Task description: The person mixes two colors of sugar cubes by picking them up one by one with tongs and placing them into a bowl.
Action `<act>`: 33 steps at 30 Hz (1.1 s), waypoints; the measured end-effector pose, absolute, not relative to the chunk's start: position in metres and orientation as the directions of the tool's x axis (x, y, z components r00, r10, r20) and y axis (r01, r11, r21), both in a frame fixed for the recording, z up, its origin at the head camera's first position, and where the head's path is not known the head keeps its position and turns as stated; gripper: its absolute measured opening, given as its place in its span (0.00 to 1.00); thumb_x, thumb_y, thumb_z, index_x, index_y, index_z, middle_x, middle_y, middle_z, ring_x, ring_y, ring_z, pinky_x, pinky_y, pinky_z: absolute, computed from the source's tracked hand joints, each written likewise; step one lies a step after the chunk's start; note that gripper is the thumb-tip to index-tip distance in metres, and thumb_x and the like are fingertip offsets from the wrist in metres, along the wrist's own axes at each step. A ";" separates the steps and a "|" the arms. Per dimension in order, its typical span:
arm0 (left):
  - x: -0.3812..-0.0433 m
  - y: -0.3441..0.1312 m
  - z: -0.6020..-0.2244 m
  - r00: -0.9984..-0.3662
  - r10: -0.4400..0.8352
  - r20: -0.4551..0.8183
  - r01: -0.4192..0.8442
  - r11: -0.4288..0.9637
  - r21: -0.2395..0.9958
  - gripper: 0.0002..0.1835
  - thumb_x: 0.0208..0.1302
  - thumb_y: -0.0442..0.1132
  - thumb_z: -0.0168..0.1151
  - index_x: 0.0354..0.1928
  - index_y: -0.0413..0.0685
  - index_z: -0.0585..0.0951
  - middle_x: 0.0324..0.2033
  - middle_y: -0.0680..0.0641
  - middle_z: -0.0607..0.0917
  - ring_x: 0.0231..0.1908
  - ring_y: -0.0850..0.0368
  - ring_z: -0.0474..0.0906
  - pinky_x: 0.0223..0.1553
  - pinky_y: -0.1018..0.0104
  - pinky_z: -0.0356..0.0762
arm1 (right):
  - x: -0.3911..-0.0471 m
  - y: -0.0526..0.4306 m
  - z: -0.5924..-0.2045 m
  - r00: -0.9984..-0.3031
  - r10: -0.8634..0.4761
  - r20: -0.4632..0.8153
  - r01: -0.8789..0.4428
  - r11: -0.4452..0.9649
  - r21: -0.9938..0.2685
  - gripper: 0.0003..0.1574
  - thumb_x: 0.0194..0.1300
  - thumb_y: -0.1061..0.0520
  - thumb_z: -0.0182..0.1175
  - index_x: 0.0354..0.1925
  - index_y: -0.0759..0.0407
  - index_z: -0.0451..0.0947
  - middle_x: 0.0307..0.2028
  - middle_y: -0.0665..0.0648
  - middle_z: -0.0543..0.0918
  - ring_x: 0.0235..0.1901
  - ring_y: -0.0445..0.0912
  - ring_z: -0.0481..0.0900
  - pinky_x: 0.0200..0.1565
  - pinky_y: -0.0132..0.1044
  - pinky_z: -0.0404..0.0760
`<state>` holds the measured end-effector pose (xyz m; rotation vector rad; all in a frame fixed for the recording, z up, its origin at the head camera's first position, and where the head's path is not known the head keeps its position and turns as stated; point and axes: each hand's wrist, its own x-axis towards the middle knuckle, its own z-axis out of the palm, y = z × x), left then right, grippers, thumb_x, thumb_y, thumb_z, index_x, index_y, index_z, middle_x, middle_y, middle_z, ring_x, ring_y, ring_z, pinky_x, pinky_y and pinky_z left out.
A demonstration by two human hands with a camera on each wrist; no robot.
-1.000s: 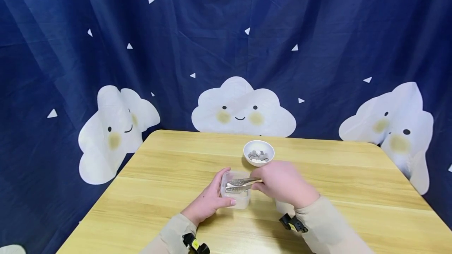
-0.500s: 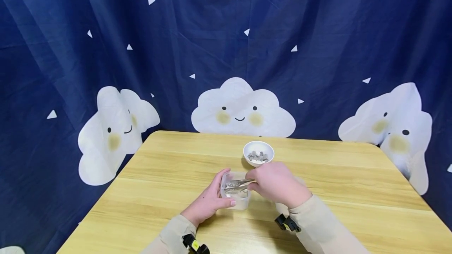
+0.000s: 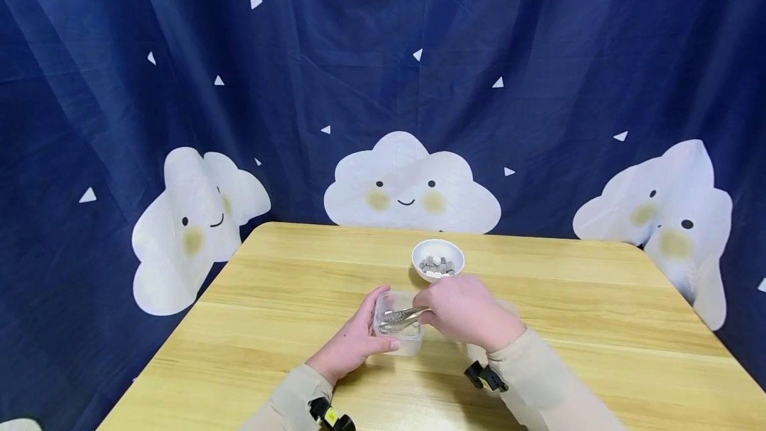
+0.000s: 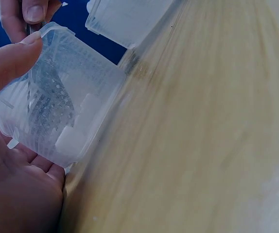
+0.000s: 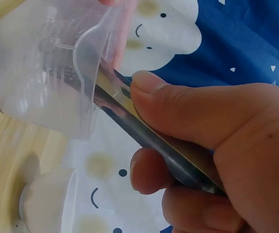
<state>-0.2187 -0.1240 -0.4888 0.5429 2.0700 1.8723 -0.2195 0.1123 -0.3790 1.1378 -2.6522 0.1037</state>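
1. The person's left hand clasps a clear plastic box, the thumb along the near side and the fingers round the side facing the palm.

2. The right hand pinches a pair of metal tongs between thumb and fingers; in the right wrist view, the thumb presses one arm while the fingers lie against the other.

3. From that pinch, the tongs slant down through the mouth of the box, so their perforated heads lie inside it, ahead of the right fingertips and between the left thumb and fingers.

4. White pieces sit low in the box, beside the heads of the tongs; through the cloudy plastic, whether the heads hold one cannot be told.

5. Just beyond the right hand's knuckles stands a white bowl, with grey and white cubes inside.

6. Below the right wrist, partly hidden by it, stands a second plastic container, apart from the held box.

7. A wooden table spreads under both grips, and past its far edge hangs a blue curtain with smiling clouds.

8. Each pale sleeve, behind its hand, bears a small black camera.
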 end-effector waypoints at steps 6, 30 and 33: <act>-0.219 -0.124 -0.490 -0.885 0.464 0.035 0.080 0.079 0.994 0.56 0.58 0.34 0.73 0.81 0.57 0.47 0.76 0.43 0.60 0.65 0.49 0.71 0.69 0.53 0.65 | -0.219 0.113 -0.378 -0.648 -0.714 0.264 -0.734 0.679 0.034 0.09 0.56 0.48 0.75 0.28 0.41 0.82 0.22 0.37 0.78 0.18 0.36 0.67 0.18 0.37 0.67; -0.218 -0.123 -0.488 -0.894 0.448 0.029 0.079 0.094 0.992 0.57 0.57 0.34 0.74 0.81 0.57 0.47 0.77 0.44 0.57 0.70 0.49 0.63 0.72 0.50 0.56 | -0.218 0.143 -0.363 -0.641 -0.680 0.356 -0.733 0.679 -0.023 0.06 0.59 0.51 0.73 0.37 0.41 0.87 0.30 0.37 0.84 0.23 0.36 0.75 0.22 0.36 0.72; -0.218 -0.122 -0.489 -0.895 0.446 0.028 0.076 0.091 0.993 0.57 0.57 0.34 0.74 0.81 0.56 0.47 0.77 0.43 0.56 0.71 0.48 0.62 0.72 0.49 0.55 | -0.219 0.150 -0.361 -0.629 -0.669 0.396 -0.735 0.677 -0.024 0.08 0.59 0.52 0.74 0.39 0.43 0.88 0.32 0.39 0.86 0.27 0.38 0.80 0.23 0.37 0.75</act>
